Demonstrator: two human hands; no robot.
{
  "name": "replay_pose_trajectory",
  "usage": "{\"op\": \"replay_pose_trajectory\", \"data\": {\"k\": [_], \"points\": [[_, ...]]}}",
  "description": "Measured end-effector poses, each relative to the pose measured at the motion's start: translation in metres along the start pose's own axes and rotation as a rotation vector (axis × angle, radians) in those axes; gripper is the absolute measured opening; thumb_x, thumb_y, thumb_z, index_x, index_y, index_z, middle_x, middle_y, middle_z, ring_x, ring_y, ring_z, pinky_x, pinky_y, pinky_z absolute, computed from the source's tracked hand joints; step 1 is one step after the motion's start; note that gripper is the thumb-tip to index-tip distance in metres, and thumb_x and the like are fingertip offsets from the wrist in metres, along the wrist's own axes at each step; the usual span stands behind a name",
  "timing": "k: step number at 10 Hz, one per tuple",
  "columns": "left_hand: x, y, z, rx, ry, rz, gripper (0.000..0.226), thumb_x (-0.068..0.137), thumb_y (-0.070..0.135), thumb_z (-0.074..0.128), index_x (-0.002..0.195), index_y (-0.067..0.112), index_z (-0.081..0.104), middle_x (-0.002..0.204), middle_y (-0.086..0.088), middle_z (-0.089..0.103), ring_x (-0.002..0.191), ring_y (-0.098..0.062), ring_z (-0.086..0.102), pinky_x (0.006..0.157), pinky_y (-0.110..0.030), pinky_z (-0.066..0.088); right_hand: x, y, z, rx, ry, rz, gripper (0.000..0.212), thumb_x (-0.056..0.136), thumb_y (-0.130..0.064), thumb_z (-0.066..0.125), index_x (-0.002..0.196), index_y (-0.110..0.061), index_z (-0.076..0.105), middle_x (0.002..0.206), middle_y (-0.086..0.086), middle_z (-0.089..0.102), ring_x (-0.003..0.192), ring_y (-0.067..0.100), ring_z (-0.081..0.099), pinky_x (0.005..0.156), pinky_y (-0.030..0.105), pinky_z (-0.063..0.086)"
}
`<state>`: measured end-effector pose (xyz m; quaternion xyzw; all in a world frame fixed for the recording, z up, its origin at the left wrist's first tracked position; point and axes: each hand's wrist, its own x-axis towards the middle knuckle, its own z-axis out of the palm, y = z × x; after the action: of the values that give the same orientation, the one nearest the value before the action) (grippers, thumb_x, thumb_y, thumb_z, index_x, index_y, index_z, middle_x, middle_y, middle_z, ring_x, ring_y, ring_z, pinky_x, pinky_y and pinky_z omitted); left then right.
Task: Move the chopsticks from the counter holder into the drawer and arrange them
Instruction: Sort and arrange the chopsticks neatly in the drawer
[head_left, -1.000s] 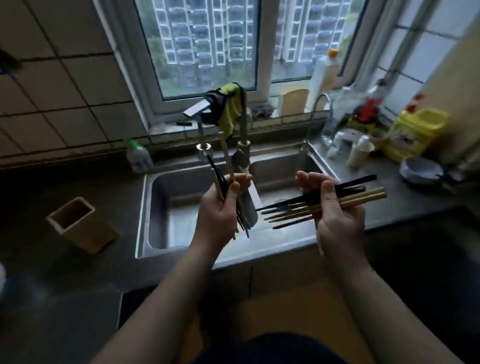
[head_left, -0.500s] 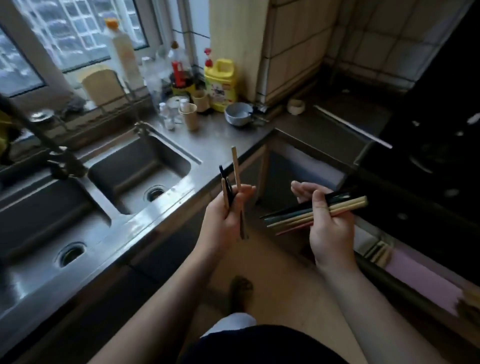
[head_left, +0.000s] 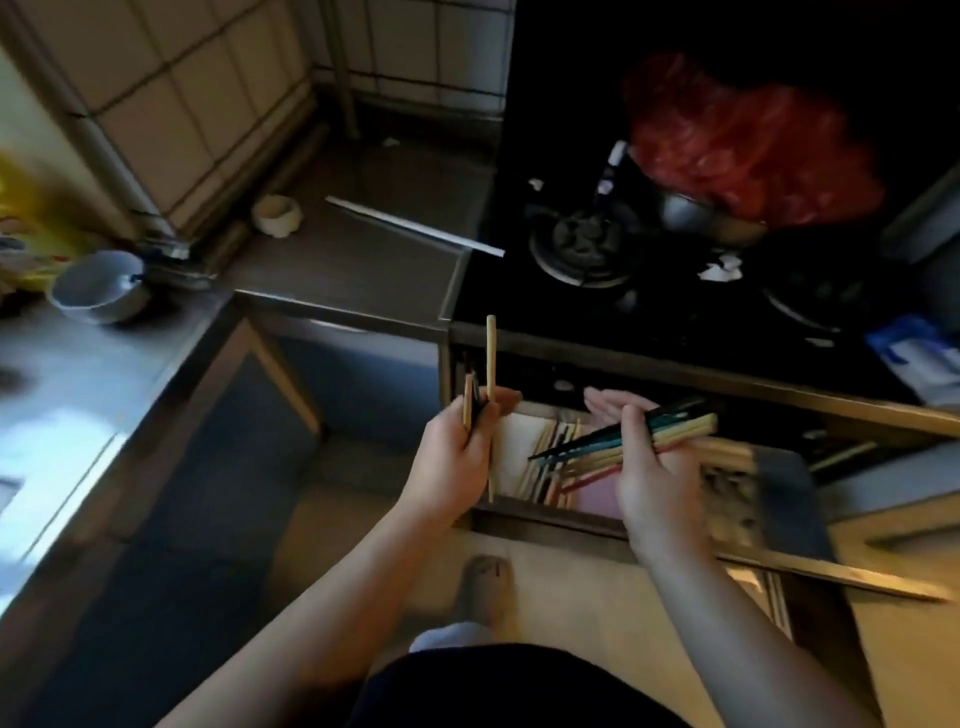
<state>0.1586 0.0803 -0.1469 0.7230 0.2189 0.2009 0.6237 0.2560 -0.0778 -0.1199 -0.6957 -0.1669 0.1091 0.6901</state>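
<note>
My left hand (head_left: 457, 457) grips a few upright chopsticks (head_left: 490, 358), one pale wooden stick standing taller than the dark ones. My right hand (head_left: 649, 467) holds a bundle of several chopsticks (head_left: 597, 447), dark, teal, pale and reddish, lying nearly level with their tips pointing left. Both hands hover over the open drawer (head_left: 545, 517) under the stove. Inside the drawer lie more chopsticks (head_left: 550, 457) beside a pink liner. The counter holder is out of view.
A black gas stove (head_left: 582, 244) with a pot and a red bag (head_left: 748, 150) sits above the drawer. A grey bowl (head_left: 98, 286) and a yellow bottle stand on the steel counter at left. A long wooden strip (head_left: 831, 571) crosses the drawer's front right. My foot (head_left: 485, 587) is below.
I have turned right, away from the sink, and both hands carrying their chopsticks now hang over the open drawer. The holds themselves look unchanged.
</note>
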Motion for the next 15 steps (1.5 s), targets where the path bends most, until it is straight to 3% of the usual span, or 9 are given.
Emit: {"op": "replay_pose_trajectory", "data": {"k": [1, 3, 5, 6, 9, 10, 12, 13, 15], "points": [[0.044, -0.006, 0.038, 0.000, -0.090, -0.082, 0.023, 0.102, 0.031, 0.047, 0.112, 0.032, 0.067, 0.111, 0.021, 0.069, 0.111, 0.004, 0.060, 0.094, -0.017, 0.045, 0.036, 0.008, -0.025, -0.096, 0.039, 0.048, 0.028, 0.103, -0.018, 0.038, 0.103, -0.027, 0.065, 0.108, -0.015, 0.072, 0.106, 0.002, 0.065, 0.089, 0.011, 0.047], [0.102, -0.021, 0.096, 0.023, -0.222, -0.172, 0.021, 0.102, 0.024, 0.049, 0.112, 0.029, 0.066, 0.103, 0.024, 0.069, 0.104, 0.010, 0.060, 0.081, -0.002, 0.042, 0.081, 0.035, -0.067, -0.152, 0.191, 0.158, 0.026, 0.102, -0.021, 0.040, 0.105, -0.020, 0.066, 0.110, -0.001, 0.072, 0.105, 0.006, 0.067, 0.094, 0.018, 0.049], [0.128, -0.059, 0.148, 0.050, -0.289, -0.270, 0.019, 0.101, 0.026, 0.049, 0.113, 0.025, 0.064, 0.099, 0.030, 0.068, 0.094, 0.013, 0.062, 0.072, -0.001, 0.043, 0.112, 0.091, -0.105, -0.228, 0.389, 0.345, 0.018, 0.096, -0.041, 0.051, 0.082, -0.037, 0.059, 0.072, -0.034, 0.066, 0.068, -0.017, 0.061, 0.054, 0.001, 0.042], [0.137, -0.095, 0.174, 0.102, -0.278, -0.338, 0.018, 0.101, 0.031, 0.049, 0.112, 0.033, 0.064, 0.097, 0.035, 0.066, 0.092, 0.017, 0.061, 0.071, 0.001, 0.041, 0.131, 0.129, -0.114, -0.251, 0.378, 0.388, 0.026, 0.096, -0.042, 0.051, 0.072, -0.032, 0.054, 0.067, -0.039, 0.062, 0.061, -0.017, 0.059, 0.047, 0.000, 0.039], [0.155, -0.229, 0.222, 0.308, -0.228, -0.519, 0.019, 0.098, 0.036, 0.049, 0.114, 0.034, 0.060, 0.085, 0.014, 0.067, 0.078, -0.001, 0.066, 0.068, -0.015, 0.051, 0.165, 0.277, -0.121, -0.291, 0.199, 0.500, 0.033, 0.099, -0.040, 0.045, 0.102, -0.018, 0.069, 0.093, 0.016, 0.072, 0.083, 0.018, 0.068, 0.061, 0.016, 0.052], [0.161, -0.276, 0.230, 0.372, -0.250, -0.590, 0.020, 0.100, 0.036, 0.047, 0.117, 0.035, 0.058, 0.084, 0.012, 0.066, 0.067, 0.000, 0.063, 0.062, -0.024, 0.050, 0.172, 0.321, -0.115, -0.308, 0.121, 0.580, 0.035, 0.100, -0.037, 0.044, 0.094, -0.012, 0.068, 0.088, 0.009, 0.075, 0.083, 0.020, 0.069, 0.073, 0.027, 0.057], [0.176, -0.351, 0.238, 0.387, -0.275, -0.688, 0.026, 0.100, 0.041, 0.043, 0.115, 0.032, 0.063, 0.106, 0.011, 0.069, 0.096, -0.003, 0.065, 0.087, -0.036, 0.054, 0.185, 0.394, -0.102, -0.372, 0.006, 0.642, 0.024, 0.101, -0.026, 0.048, 0.089, -0.020, 0.067, 0.052, -0.028, 0.054, 0.062, -0.014, 0.063, 0.049, -0.002, 0.037], [0.182, -0.379, 0.241, 0.340, -0.294, -0.731, 0.024, 0.100, 0.044, 0.045, 0.112, 0.032, 0.061, 0.105, 0.009, 0.070, 0.093, -0.005, 0.067, 0.084, -0.038, 0.056, 0.194, 0.434, -0.104, -0.473, -0.096, 0.664, 0.026, 0.100, -0.032, 0.046, 0.089, -0.019, 0.066, 0.060, -0.019, 0.056, 0.047, -0.014, 0.056, 0.040, 0.001, 0.033], [0.195, -0.410, 0.245, 0.519, -0.326, -0.703, 0.001, 0.094, 0.031, 0.060, 0.093, 0.030, 0.059, 0.082, 0.010, 0.063, 0.074, -0.004, 0.060, 0.058, -0.020, 0.043, 0.212, 0.490, -0.104, -0.709, -0.308, 0.786, 0.031, 0.095, -0.029, 0.051, 0.114, -0.007, 0.062, 0.118, 0.016, 0.064, 0.107, 0.031, 0.061, 0.072, 0.024, 0.037]]}}
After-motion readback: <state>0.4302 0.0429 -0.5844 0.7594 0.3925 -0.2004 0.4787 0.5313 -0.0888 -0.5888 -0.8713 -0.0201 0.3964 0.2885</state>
